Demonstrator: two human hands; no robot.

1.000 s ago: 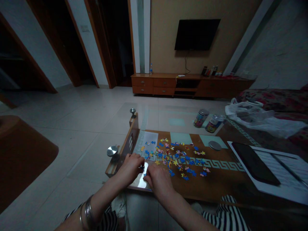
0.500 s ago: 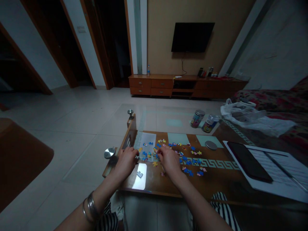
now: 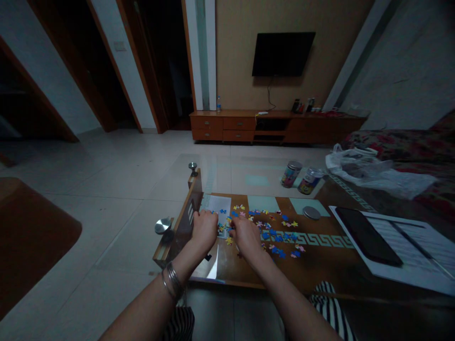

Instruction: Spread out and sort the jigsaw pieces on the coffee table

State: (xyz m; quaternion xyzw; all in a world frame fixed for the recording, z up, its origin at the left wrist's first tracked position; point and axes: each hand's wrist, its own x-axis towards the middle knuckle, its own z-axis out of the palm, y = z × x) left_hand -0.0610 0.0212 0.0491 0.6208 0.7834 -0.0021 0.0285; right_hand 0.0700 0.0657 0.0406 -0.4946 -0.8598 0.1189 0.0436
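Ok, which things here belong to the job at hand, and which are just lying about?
In use: left hand, right hand, small blue-and-yellow jigsaw pieces, white translucent sheet.

Lying about: two printed cylindrical tins, round silver metal lid, black rectangular device, white plastic bag.

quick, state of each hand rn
Left hand: curled down beside the jigsaw pieces, cannot tell if holding one.
Right hand: curled down at the same pieces, cannot tell either.

Left hand [image 3: 204,231] and right hand [image 3: 246,239] side by side, fingers down at the edges of a pale sheet [image 3: 220,204], among small colourful jigsaw pieces [image 3: 277,236] strewn across the wood-and-glass tabletop [image 3: 316,267]. Two printed jars [image 3: 291,174] beyond, a dark tablet [image 3: 366,237] on papers [image 3: 408,241] to the right, silver bangles [image 3: 173,280] on the left wrist.
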